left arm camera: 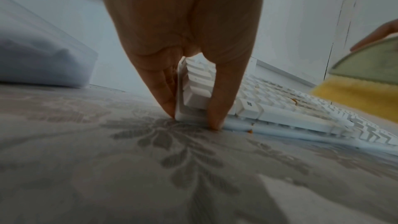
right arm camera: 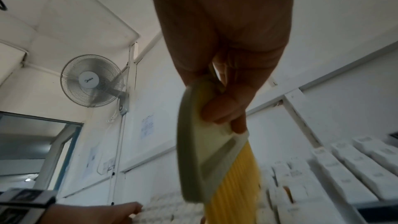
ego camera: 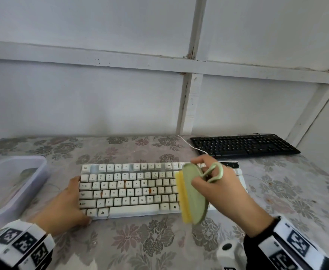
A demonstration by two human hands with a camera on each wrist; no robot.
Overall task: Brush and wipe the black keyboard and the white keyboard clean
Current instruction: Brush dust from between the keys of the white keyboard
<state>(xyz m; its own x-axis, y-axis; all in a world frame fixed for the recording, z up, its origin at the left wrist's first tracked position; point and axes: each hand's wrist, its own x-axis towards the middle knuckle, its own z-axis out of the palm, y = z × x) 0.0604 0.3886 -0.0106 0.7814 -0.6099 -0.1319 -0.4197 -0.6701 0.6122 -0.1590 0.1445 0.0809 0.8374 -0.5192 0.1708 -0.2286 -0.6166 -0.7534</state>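
brown stains mark several keys of the white keyboard point(ego camera: 132, 189), which lies at the centre of the table point(ego camera: 140, 244) on a floral cloth. left hand point(ego camera: 66, 205) rests at the keyboard's 9 o'clock end, straight fingers point(left arm camera: 165, 91) pressed against its short edge and thumb along the front edge near the corner, fingertips touching the cloth. right hand point(ego camera: 216, 190) hovers over the keyboard's 3 o'clock part and grips the pale green brush point(ego camera: 195, 193), fingers curled through its loop handle and thumb pressed on its back; the yellow bristles point(right arm camera: 234, 185) point down toward the keys, though i cannot tell if they touch. black keyboard point(ego camera: 243, 146) sits at 1 o'clock, near the wall, well apart from both hands, with a white cable point(ego camera: 190, 145) running past its left end. translucent plastic tub point(ego camera: 13, 184) stands at 9 o'clock, near the left hand; its contents are too blurred to name.
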